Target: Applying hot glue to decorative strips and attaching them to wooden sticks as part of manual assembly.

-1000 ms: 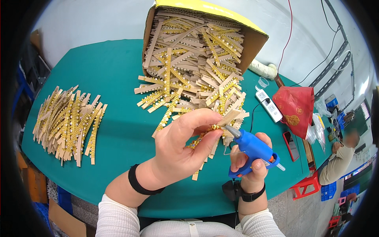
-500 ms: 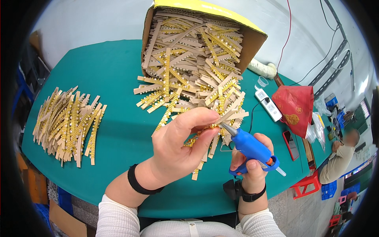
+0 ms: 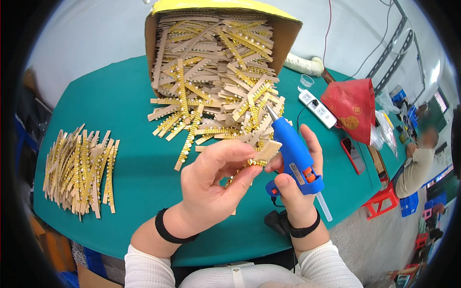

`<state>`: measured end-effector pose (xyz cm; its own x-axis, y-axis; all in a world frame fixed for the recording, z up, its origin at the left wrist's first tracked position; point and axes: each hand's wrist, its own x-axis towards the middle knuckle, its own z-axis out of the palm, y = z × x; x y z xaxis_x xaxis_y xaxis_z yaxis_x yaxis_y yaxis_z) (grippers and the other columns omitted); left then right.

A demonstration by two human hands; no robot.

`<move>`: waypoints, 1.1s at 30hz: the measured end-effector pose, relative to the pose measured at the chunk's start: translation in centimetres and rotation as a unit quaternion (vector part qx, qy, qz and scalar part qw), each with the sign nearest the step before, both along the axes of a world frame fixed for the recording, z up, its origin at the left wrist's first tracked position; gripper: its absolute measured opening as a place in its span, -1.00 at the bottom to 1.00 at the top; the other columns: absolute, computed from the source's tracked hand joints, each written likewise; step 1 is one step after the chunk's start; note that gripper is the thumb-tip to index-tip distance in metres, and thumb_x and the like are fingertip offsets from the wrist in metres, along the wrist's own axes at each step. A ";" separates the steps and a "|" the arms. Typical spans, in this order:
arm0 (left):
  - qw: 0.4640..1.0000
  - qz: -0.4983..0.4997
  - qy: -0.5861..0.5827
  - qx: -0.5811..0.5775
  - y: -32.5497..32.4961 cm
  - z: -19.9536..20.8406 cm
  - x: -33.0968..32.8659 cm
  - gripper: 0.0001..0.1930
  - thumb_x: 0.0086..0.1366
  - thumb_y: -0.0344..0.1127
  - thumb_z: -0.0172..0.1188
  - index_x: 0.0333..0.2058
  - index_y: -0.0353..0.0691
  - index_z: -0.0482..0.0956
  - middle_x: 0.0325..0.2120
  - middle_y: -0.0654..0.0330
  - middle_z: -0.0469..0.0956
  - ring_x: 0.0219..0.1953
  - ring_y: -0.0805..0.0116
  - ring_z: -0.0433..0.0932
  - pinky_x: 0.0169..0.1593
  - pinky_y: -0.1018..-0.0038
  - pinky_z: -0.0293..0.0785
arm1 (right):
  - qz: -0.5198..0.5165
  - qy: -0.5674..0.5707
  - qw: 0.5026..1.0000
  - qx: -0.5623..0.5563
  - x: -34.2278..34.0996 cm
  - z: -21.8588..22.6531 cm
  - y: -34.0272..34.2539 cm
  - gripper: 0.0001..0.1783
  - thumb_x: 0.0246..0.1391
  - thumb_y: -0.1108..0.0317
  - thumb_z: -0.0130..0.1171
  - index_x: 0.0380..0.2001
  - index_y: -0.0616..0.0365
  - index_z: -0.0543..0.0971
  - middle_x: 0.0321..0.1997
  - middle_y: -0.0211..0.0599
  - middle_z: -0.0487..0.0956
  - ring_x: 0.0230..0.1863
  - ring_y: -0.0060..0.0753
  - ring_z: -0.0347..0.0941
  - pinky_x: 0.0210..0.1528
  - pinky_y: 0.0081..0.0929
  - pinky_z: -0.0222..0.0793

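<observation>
My left hand [image 3: 211,185] pinches a beige strip [image 3: 267,151] trimmed with gold beading, its flat end sticking up past the fingertips. Part of the beading hides behind the thumb and fingers. Just to the right, my right hand [image 3: 300,194] is wrapped round a blue glue gun [image 3: 294,151] with a clear glue stick poking out of its rear. The metal nozzle points up and to the left, apart from the held strip. A right fingertip is close beside that strip; whether they touch, I cannot tell. Beyond both hands lies a heap of similar gold-trimmed strips [image 3: 230,103].
A tipped carton [image 3: 287,45] spills the heap onto the green table [image 3: 144,144]. At left sits a smaller strip pile [image 3: 79,175]. Along the right are a white power strip [image 3: 317,108], a red bag [image 3: 353,108] and a phone [image 3: 353,156]. Another person [image 3: 415,163] sits farther right.
The glue gun's nozzle has moved up off the strip, and the gun is tilted more upright. My left hand has turned the strip, showing its flat face. The whole view has shifted slightly.
</observation>
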<state>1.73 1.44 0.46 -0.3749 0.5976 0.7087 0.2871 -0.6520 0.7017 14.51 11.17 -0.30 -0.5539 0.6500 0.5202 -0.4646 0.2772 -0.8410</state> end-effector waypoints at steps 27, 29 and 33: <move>0.982 0.151 -0.107 -0.024 0.7 -0.1 -4.4 -0.65 0.03 -0.61 0.17 -0.18 -0.27 0.35 -0.30 0.19 0.46 -0.38 0.55 0.48 -0.40 0.66 0.44 | -0.176 0.069 0.981 0.036 -1.0 -0.2 0.5 -0.06 -0.13 -0.12 0.18 0.14 0.28 0.04 -0.53 -0.37 0.41 -0.49 -0.56 0.36 -0.40 -0.64 0.28; 0.969 0.150 -0.189 -0.045 0.8 0.7 -7.0 -0.62 0.05 -0.55 0.17 -0.13 -0.25 0.29 -0.32 0.17 0.45 -0.44 0.51 0.48 -0.44 0.62 0.47 | -0.176 0.096 0.979 0.021 -0.7 -0.6 1.5 -0.16 -0.08 -0.05 0.15 0.11 0.30 0.10 -0.53 -0.36 0.39 -0.52 -0.58 0.32 -0.43 -0.64 0.27; 0.936 0.229 -0.266 0.033 -2.8 1.8 -13.6 -0.49 0.05 -0.54 0.13 -0.06 -0.23 0.10 -0.38 0.12 0.37 -0.47 0.36 0.48 -0.46 0.47 0.53 | -0.163 0.069 0.984 0.000 -1.1 -0.6 1.7 -0.27 0.00 -0.01 0.06 0.10 0.29 0.16 -0.53 -0.39 0.36 -0.50 -0.58 0.30 -0.40 -0.66 0.24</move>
<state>-11.89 -1.33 2.22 -0.8910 0.2496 0.3792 0.1688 -0.5932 0.7871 13.38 12.84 -0.91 -0.2397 0.7813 0.5763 -0.4607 0.4310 -0.7759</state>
